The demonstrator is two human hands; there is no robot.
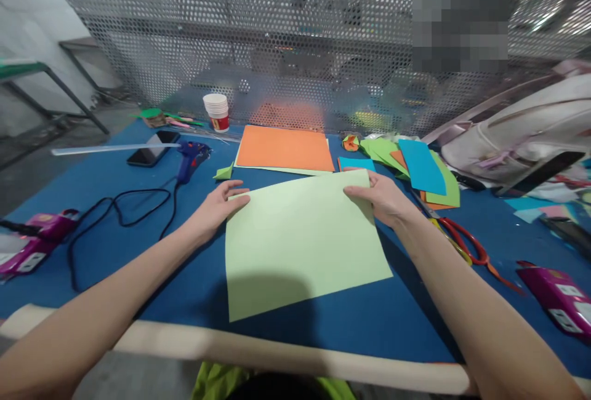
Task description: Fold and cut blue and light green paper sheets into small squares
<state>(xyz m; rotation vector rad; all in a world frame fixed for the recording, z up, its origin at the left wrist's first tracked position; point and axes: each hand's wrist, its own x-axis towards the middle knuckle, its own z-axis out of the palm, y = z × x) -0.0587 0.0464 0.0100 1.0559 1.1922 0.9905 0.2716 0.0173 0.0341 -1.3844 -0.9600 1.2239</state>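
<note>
A pale green sheet of paper (305,240) is held up at a slant over the blue table, its upper edge higher on the right. My left hand (224,206) pinches its upper left corner, the thumb lying over the front. At the upper right corner my right hand (376,197) grips the sheet between thumb and fingers; the fingers behind the paper are partly hidden. Just beyond the sheet lies a stack of orange paper (284,149) with a pale green edge under it. A small folded green paper piece (224,172) sits near my left hand.
On the left are a blue glue gun (188,159) with a long glue stick and cord, a phone (152,149) and paper cups (216,112). Rightward lie red-handled scissors (466,241), coloured paper pieces (422,169) and a pale bag (512,123). Purple power strips (558,298) flank the table; a perforated metal screen (277,37) stands behind.
</note>
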